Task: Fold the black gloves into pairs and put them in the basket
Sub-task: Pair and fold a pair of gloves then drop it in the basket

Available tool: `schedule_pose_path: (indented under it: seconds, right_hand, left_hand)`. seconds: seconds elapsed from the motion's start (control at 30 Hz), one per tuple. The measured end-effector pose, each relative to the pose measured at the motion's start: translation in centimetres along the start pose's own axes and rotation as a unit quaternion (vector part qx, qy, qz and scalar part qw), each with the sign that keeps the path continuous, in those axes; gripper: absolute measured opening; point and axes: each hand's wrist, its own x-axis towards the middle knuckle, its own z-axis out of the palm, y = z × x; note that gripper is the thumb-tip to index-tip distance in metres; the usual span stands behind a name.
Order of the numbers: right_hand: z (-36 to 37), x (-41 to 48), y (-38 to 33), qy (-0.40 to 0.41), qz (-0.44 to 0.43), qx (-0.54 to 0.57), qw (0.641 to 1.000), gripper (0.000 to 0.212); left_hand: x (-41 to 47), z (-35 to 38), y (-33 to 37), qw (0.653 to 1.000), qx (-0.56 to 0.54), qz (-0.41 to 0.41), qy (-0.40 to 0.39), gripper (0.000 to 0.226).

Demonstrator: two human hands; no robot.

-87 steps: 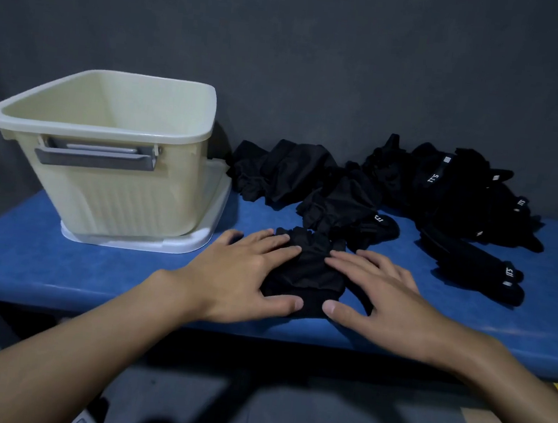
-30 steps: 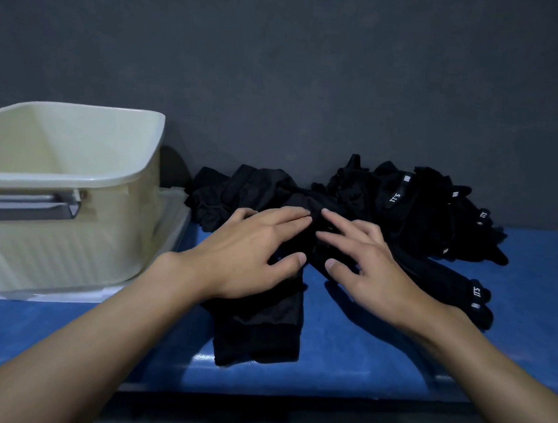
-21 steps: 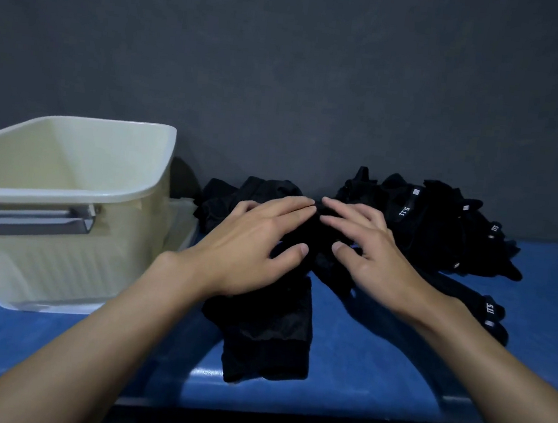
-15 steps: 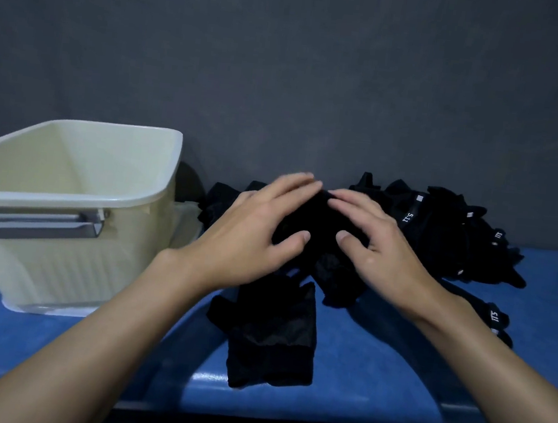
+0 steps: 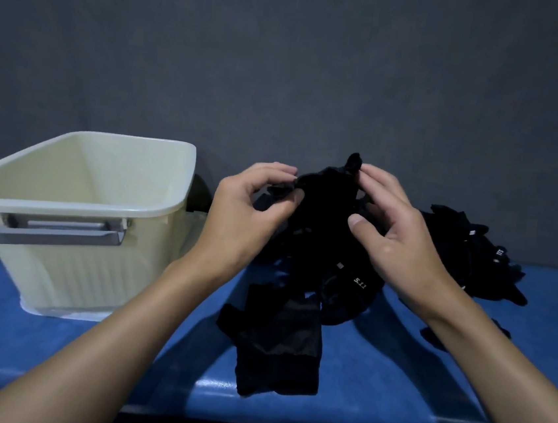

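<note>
Head view: a black glove (image 5: 326, 202) has been raised off the pile (image 5: 465, 262), pinched by curled fingers of left hand (image 5: 246, 214) and right hand (image 5: 398, 237) above the flattened glove (image 5: 277, 345) on the table (image 5: 391, 378); pairing is judged begun, basket (image 5: 99, 208) not yet used.

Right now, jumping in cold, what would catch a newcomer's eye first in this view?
At centre, the left hand and right hand pinch a crumpled black fabric glove above the blue padded table. A cream plastic basket stands at the left, no gloves in the part of its inside that shows. A flattened black glove lies near the front edge, and a heap of black gloves sits at the right.
</note>
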Motion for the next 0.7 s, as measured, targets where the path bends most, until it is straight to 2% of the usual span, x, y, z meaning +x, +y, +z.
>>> schedule_pose_path:
  seconds: [0.17,0.3,0.4,0.47,0.57,0.7]
  right_hand:
    - [0.3,0.3,-0.4,0.012,0.007,0.061,0.998,0.058]
    - [0.1,0.5,0.4,0.028,0.026,0.058,0.998,0.059]
    - [-0.1,0.6,1.0,0.054,0.049,0.071,0.995,0.058]
    - [-0.2,0.5,1.5,0.081,0.074,0.092,0.990,0.056]
    - [-0.6,0.4,2.4,0.116,0.117,0.117,0.979,0.055]
    - [-1.2,0.3,2.9,0.136,0.146,0.136,0.971,0.054]
  left_hand:
    - [0.4,-0.1,1.1,0.999,-0.007,-0.008,0.032,0.029]
    - [0.4,-0.3,0.0,0.999,-0.001,-0.038,0.013,0.026]
    - [-0.1,0.3,-1.6,0.994,-0.017,-0.107,-0.025,0.044]
    - [-0.6,0.8,-2.5,0.988,-0.008,-0.145,-0.053,0.043]
    - [-1.1,1.5,-3.7,0.980,0.050,-0.128,-0.147,0.028]
    - [-1.5,2.4,-3.8,0.964,0.111,-0.083,-0.229,0.027]
